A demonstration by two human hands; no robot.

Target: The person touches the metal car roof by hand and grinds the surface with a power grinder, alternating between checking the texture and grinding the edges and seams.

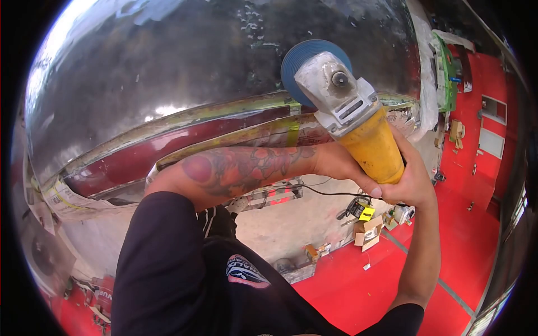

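Note:
An angle grinder [370,143] with a yellow body, a worn metal head and a round blue disc [297,70] is held up over the edge of a dark, glossy vehicle panel [185,61]. My left hand [344,168] grips the yellow body from the left, its thumb at the rear end and its other fingers hidden beneath. From the right, my right hand [417,176] is closed round the rear of the body. The disc overlaps the panel's lower right part in this view. Masking tape and paper [168,129] run along the panel's edge beside a dark red strip.
A black cord [330,194] trails behind my arms. An open cardboard box [368,232] and small items lie on the floor below. Red flooring [358,280] covers the right side, with a green piece [446,75] and plastic sheeting [428,101] near the panel's right end.

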